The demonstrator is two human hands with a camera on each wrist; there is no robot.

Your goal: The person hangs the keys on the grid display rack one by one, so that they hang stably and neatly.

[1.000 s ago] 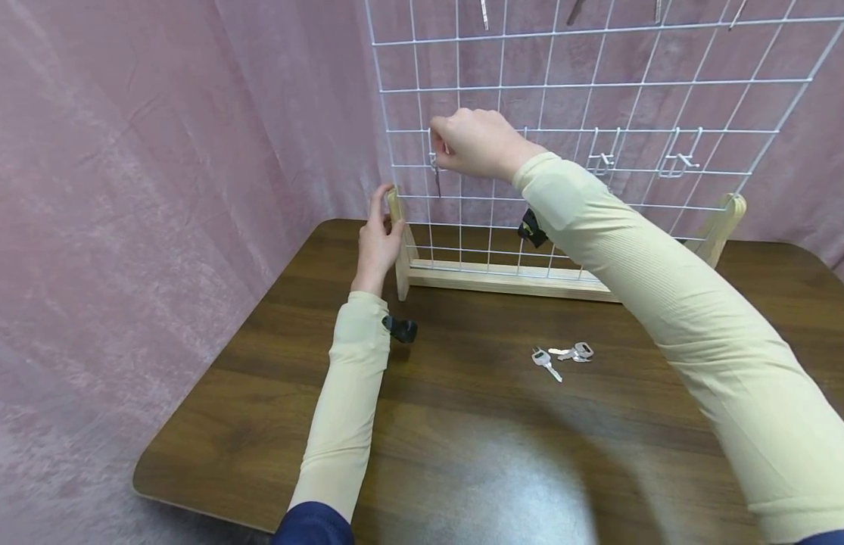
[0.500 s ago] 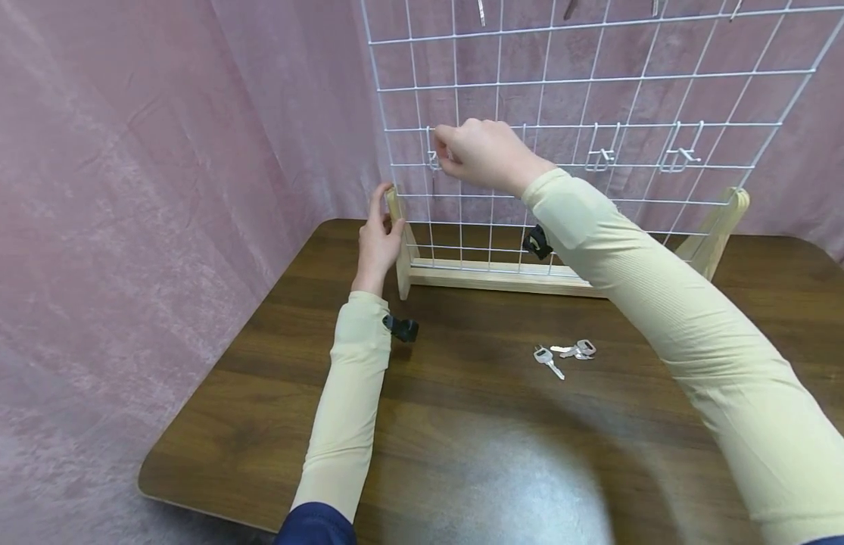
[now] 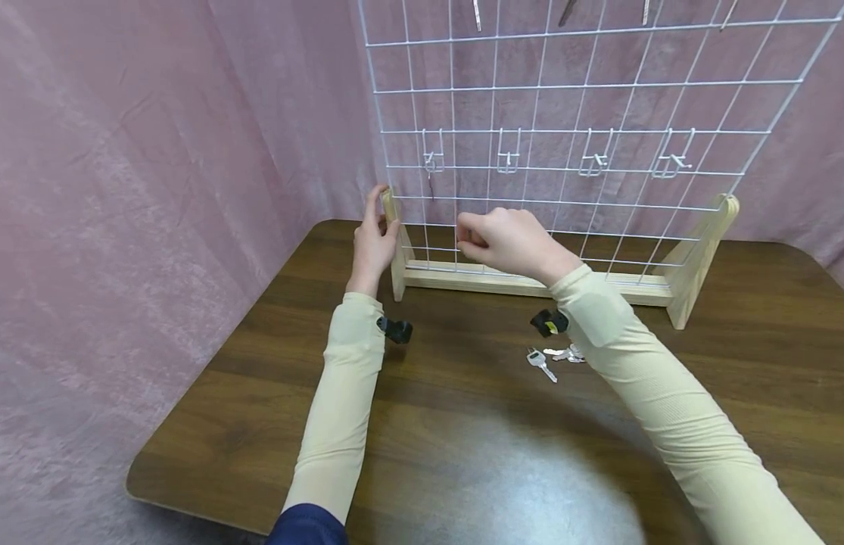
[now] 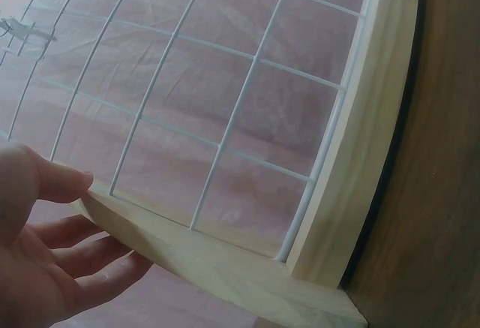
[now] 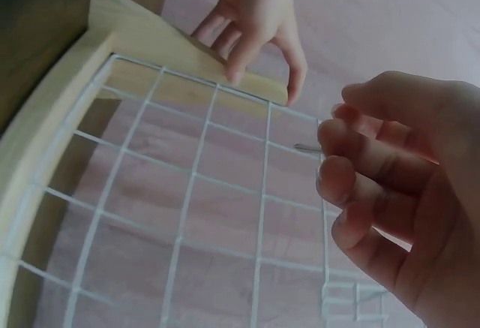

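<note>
My left hand grips the top of the stand's left wooden upright, thumb on one side and fingers on the other in the left wrist view. In front of the lower grid, my right hand is loosely curled, with nothing visible between its fingers. A thin key hangs from the leftmost white hook; in the right wrist view, part of the key shows beside the right fingertips. Several silver keys lie on the table, partly close to my right wrist.
The white wire grid stands upright in its wooden base. Three more white hooks, one of them here, hang along the same row. Several thin metal pieces hang at the top edge of view. Pink curtain surrounds the brown table.
My right hand has moved away from the leftmost hook, down and to the right, uncovering that hook, the hanging key and the second hook. My left hand stays on the upright.
</note>
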